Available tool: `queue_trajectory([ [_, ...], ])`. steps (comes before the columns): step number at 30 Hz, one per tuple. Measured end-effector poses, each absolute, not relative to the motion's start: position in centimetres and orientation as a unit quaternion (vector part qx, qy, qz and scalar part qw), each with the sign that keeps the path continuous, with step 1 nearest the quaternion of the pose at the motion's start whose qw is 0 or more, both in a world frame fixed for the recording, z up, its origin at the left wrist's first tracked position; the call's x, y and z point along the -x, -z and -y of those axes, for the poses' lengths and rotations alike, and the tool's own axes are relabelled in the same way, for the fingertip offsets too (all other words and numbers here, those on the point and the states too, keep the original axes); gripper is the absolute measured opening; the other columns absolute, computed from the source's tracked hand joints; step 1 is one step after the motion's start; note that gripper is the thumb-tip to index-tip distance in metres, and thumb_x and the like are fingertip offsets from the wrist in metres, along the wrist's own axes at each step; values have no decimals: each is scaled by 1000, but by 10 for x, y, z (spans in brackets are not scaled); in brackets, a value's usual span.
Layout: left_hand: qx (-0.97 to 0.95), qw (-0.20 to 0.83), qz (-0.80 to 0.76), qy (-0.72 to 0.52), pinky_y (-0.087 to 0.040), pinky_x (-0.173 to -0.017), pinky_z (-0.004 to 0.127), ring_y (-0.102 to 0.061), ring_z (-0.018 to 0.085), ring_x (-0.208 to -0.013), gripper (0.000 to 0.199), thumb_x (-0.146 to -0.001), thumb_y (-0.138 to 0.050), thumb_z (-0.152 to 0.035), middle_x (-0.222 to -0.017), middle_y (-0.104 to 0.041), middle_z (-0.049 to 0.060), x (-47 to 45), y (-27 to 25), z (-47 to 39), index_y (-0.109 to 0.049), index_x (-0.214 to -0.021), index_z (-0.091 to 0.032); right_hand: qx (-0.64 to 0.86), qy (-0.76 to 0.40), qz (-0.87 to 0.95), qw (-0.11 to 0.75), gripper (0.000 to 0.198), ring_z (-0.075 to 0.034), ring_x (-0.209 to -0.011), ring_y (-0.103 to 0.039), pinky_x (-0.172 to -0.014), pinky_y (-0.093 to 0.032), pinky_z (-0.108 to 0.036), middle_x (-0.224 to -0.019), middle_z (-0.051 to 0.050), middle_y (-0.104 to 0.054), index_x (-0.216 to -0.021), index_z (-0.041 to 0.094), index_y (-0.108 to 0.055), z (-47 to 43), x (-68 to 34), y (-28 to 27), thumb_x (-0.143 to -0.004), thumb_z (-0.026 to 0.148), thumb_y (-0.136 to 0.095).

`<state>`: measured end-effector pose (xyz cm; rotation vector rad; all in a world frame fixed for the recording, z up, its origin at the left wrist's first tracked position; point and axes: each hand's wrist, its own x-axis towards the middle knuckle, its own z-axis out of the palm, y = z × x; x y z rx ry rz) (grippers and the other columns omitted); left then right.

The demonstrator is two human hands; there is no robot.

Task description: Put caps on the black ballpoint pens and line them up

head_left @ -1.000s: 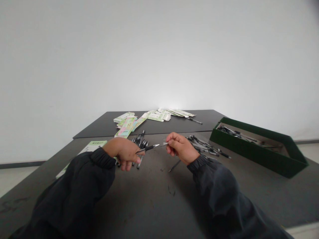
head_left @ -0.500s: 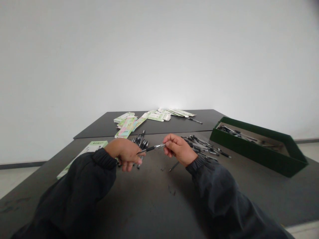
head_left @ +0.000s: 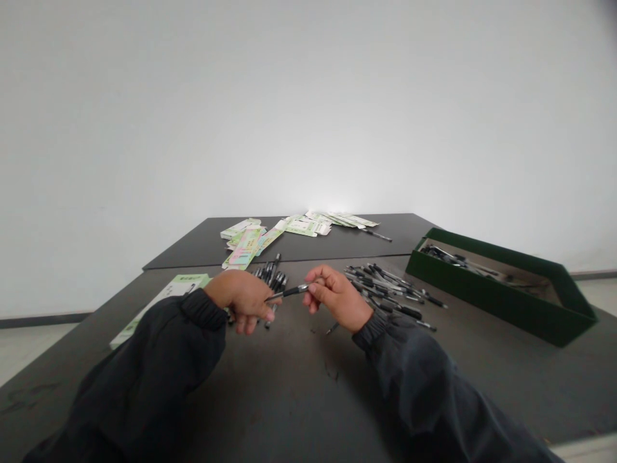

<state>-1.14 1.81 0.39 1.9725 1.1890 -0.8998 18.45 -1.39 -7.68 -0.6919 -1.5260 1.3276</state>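
Between my two hands runs a slim pen (head_left: 290, 292) with a black grip and a clear barrel, slightly raised at its right end. The fingertips of my right hand (head_left: 337, 297) pinch the clear end. My left hand (head_left: 243, 299) is closed at the other end of the pen, palm down, its inner fingers partly hidden. Just behind my left hand lies a bunch of dark pens (head_left: 272, 276), partly covered by it. To the right of my right hand spreads a loose pile of pens (head_left: 385, 283), clear and black.
A long green open box (head_left: 496, 301) with pens inside stands at the right. A pale green-and-white carton (head_left: 166, 302) lies by my left sleeve. Flattened cartons (head_left: 248, 247) and a single pen (head_left: 378, 235) lie toward the back of the dark table (head_left: 289, 392), before the wall.
My right hand has shifted a little left, closer to my left hand, and its fingers now sit further along the pen. The left hand stays nearly in place.
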Motion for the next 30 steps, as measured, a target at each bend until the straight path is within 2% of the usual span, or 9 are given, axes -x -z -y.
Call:
queue_trajectory([
  [4, -754, 318, -462, 341, -49, -57, 25, -70, 22, -82, 44, -91, -38, -31, -102, -71, 19, 11, -5, -17, -38, -131, -15, 330, -536, 635, 449, 24, -10, -54, -60, -55, -46, -24, -74, -1, -65, -91, 18, -48, 13, -182, 80, -83, 40, -54],
  [8, -755, 314, -468, 336, -50, -60, 26, -70, 22, -82, 53, -91, -40, -31, -102, -71, 18, 9, -9, -13, -29, -140, -15, 371, -498, 659, 425, 19, -8, -49, -56, -50, -43, -22, -73, -1, -64, -84, 17, -52, 13, -184, 78, -84, 36, -51],
  [14, -763, 290, -480, 321, -51, -61, 26, -69, 20, -76, 39, -91, -40, -29, -97, -73, 14, 7, -19, -7, -47, -127, -17, 358, -457, 687, 437, 17, -8, -50, -55, -50, -42, -21, -66, 1, -60, -85, 17, -51, 20, -182, 72, -87, 33, -47],
  [19, -768, 274, -485, 316, -49, -60, 27, -68, 21, -74, 38, -89, -44, -28, -95, -73, 15, 5, -25, -2, -49, -125, -16, 357, -443, 694, 441, 17, -8, -50, -55, -50, -42, -21, -65, 1, -60, -86, 17, -52, 25, -182, 68, -87, 34, -48],
  [24, -776, 253, -486, 311, -48, -58, 26, -67, 19, -69, 28, -88, -45, -27, -92, -73, 13, 4, -27, 1, -56, -111, -17, 343, -447, 696, 445, 18, -8, -49, -54, -49, -41, -21, -64, 1, -61, -87, 17, -52, 26, -182, 68, -87, 35, -49],
  [27, -776, 267, -480, 309, -48, -57, 23, -67, 18, -70, 27, -89, -44, -28, -92, -73, 11, 2, -24, -1, -55, -111, -18, 336, -466, 683, 451, 20, -8, -48, -53, -49, -41, -21, -63, 1, -61, -85, 17, -53, 26, -180, 66, -87, 36, -48],
  [30, -780, 285, -470, 300, -48, -58, 23, -68, 18, -73, 28, -89, -43, -29, -97, -72, 12, 1, -22, -4, -54, -111, -16, 327, -507, 630, 489, 25, -9, -48, -54, -51, -43, -23, -64, 1, -61, -95, 16, -55, 25, -177, 66, -83, 38, -54],
])
